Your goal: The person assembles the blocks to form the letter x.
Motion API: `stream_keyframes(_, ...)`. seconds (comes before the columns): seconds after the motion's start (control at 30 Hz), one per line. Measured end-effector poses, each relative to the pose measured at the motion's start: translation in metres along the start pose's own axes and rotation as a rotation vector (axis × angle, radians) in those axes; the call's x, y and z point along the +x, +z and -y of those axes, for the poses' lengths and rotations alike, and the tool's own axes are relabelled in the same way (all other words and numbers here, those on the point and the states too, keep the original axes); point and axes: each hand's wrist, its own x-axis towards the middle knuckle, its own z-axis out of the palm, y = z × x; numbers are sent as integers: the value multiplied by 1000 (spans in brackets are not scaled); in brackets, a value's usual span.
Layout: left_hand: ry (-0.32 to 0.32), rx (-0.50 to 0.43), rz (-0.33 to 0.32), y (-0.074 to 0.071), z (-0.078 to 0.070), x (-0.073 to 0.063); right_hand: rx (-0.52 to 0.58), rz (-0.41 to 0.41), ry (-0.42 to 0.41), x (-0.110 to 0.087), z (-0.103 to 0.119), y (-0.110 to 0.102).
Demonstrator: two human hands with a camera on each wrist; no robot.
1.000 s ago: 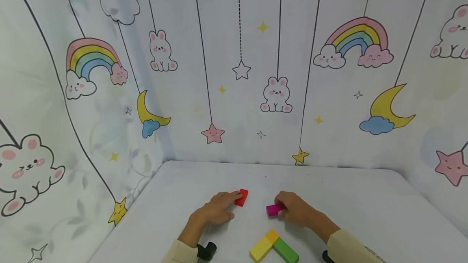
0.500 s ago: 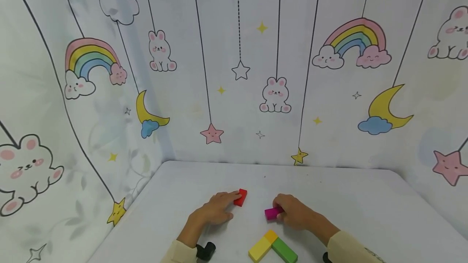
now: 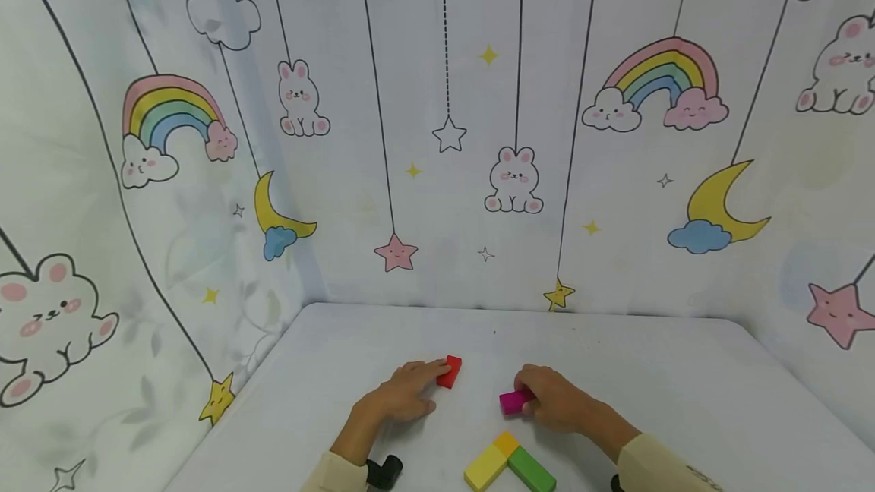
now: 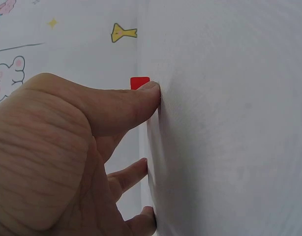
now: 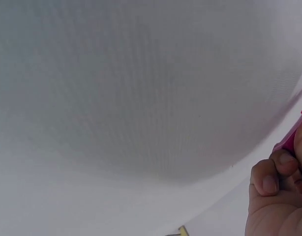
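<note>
My left hand [image 3: 405,392] lies low over the white table with its fingers extended. Its fingertips touch a small red block [image 3: 450,373]; in the left wrist view a corner of this red block [image 4: 139,82] shows behind the thumb. To the right, my right hand [image 3: 559,401] grips a magenta block [image 3: 513,402] by its right end between thumb and curled fingers. The right wrist view catches only an edge of the magenta block [image 5: 288,142] beside the fingers. Closer to me, a yellow block [image 3: 484,468], a small orange block [image 3: 506,443] and a green block [image 3: 532,469] form an angled corner shape.
The white table [image 3: 683,386] meets a printed fabric wall [image 3: 437,203] with rabbits, rainbows and stars at its back edge. Another fabric wall [image 3: 171,249] runs along the left side. A black wrist device [image 3: 386,472] sits at the left sleeve.
My right hand with the magenta block has shifted slightly toward me. My left hand stays on the red block, and the yellow, orange and green blocks keep their places.
</note>
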Motion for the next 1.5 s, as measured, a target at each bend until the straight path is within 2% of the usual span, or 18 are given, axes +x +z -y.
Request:
stream_keyframes(0.17,5,-2,-3,1,1,0,-12,-4,-24,-4,-2,-1)
stream_keyframes(0.4,0,-4,-2,1,0,0,-7,9,2,-7,-5,2)
stream_keyframes(0.93,-18,2,2,2,1,0,-19,37,-1,-12,-3,1)
stream_keyframes(1.5,-17,5,-3,-2,-4,-1,-27,42,-63,-16,-7,1)
